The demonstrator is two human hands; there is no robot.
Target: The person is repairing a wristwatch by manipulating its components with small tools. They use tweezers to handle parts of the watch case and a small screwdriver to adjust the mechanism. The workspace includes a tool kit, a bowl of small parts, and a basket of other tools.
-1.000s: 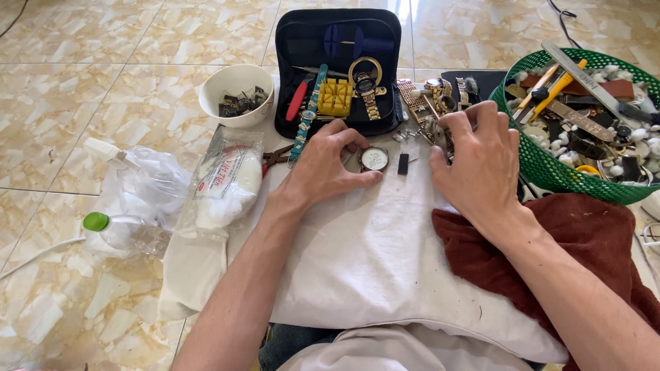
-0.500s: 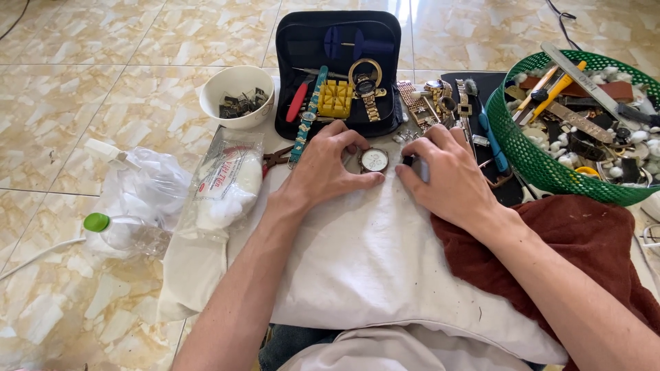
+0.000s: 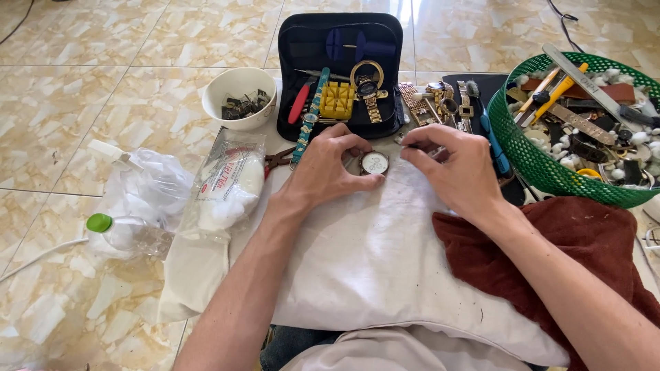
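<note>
A round watch case (image 3: 375,163) with a white face lies at the far edge of a white cushion (image 3: 364,261). My left hand (image 3: 328,168) steadies it, with fingers curled on its left side and thumb under it. My right hand (image 3: 457,168) is just right of the case, thumb and forefinger pinched on a small dark piece (image 3: 414,146) that is too small to identify. The two hands are almost touching over the case.
Beyond the hands lies an open black tool case (image 3: 344,41) with a yellow block, red-handled tools and a watch. Around it are a white bowl (image 3: 234,79) of dark parts, loose watches (image 3: 440,96), a green basket (image 3: 529,161) of tools, a cotton bag (image 3: 230,182), a green-capped bottle (image 3: 127,233) and a dark red towel (image 3: 584,254).
My right hand has come left from the loose watches to the watch case, and the small dark piece that lay on the cushion is now between its fingers. My left hand stays put.
</note>
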